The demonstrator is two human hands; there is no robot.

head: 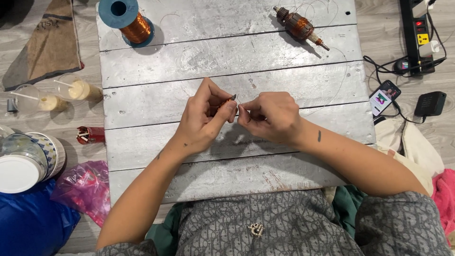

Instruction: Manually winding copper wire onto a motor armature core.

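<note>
phone: right edge, upright rectangle on the floor, lit screen in white, red and green | pink plastic bag: lower left, crumpled, translucent | brown sack: upper left, printed, folded flat | power strip: upper right, black, yellow label, red lit switch

Counter: painted planks, matt silver, scuffed and rough. On its far left edge, spool: glossy copper wire, blue plastic flanges. Floor beside the counter: matt wood-grain.
</note>
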